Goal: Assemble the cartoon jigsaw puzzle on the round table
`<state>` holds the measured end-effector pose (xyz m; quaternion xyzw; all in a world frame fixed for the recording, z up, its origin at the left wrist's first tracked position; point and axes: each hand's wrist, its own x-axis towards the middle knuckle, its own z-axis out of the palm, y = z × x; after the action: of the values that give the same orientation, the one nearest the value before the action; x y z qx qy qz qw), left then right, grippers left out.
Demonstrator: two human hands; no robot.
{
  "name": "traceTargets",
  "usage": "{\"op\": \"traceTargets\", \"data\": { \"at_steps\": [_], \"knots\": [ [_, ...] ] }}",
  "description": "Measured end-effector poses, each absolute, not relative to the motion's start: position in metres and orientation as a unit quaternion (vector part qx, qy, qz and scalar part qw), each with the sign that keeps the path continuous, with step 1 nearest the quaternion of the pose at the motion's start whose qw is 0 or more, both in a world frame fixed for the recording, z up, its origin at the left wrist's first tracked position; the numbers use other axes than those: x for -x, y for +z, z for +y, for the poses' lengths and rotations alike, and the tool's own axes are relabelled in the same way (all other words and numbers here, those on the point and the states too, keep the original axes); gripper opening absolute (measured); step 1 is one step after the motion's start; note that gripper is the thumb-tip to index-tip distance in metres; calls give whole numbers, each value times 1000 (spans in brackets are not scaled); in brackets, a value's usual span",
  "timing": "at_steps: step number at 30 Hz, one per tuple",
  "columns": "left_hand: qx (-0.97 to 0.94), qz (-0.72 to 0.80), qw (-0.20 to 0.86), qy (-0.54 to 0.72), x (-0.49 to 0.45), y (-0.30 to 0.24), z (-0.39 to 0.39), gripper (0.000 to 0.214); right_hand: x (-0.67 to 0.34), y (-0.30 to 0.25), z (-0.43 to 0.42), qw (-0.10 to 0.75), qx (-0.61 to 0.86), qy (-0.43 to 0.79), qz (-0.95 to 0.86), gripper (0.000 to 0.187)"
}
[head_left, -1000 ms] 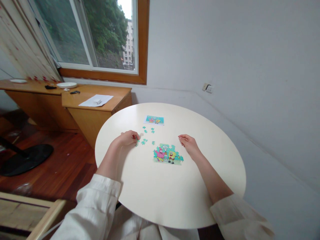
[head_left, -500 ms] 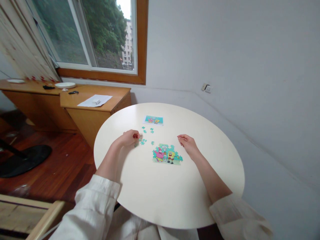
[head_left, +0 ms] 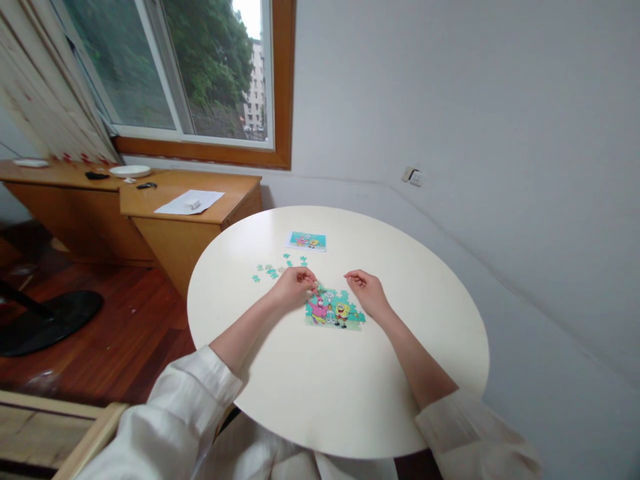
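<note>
A partly joined jigsaw puzzle (head_left: 333, 313) with cartoon figures lies on the round table, its upper and right edges uneven. My left hand (head_left: 296, 287) is at the puzzle's upper left, thumb and fingers pinched on a small puzzle piece (head_left: 316, 286), mostly covered by the fingertips. Just off the puzzle's upper right, my right hand (head_left: 369, 292) has its fingers curled together, with nothing visible in them. Several loose green puzzle pieces (head_left: 271, 272) lie beyond and left of my left hand, some partly hidden by it.
A picture card (head_left: 307, 241) showing the same cartoon figures lies toward the far side of the white round table (head_left: 320, 387). Left of the table stands a wooden desk (head_left: 175, 230) with a paper sheet (head_left: 173, 204) and a white plate (head_left: 130, 171). A wall is behind.
My left hand has moved right from the loose pieces to the puzzle's upper left edge, uncovering several pieces. My right hand has shifted slightly left, closer to the puzzle.
</note>
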<state>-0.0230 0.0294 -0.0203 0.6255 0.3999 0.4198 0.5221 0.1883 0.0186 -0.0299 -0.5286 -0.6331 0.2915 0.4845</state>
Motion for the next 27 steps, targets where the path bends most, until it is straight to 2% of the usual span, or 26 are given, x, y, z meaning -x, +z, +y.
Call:
{"op": "traceTargets", "data": {
  "at_steps": [5, 18, 22, 27],
  "knots": [
    [-622, 403, 528, 415, 19, -25, 26, 6, -174, -19, 4, 449, 495, 258, -698, 19],
    [-602, 359, 588, 404, 14, -27, 23, 23, -158, -21, -4, 402, 439, 284, -751, 22],
    [-619, 384, 541, 420, 16, -23, 25, 13, -163, -20, 0, 420, 445, 267, -744, 24],
    [-669, 440, 422, 425, 20, -19, 30, 5, -180, -24, 13, 447, 493, 295, -685, 22]
  ]
}}
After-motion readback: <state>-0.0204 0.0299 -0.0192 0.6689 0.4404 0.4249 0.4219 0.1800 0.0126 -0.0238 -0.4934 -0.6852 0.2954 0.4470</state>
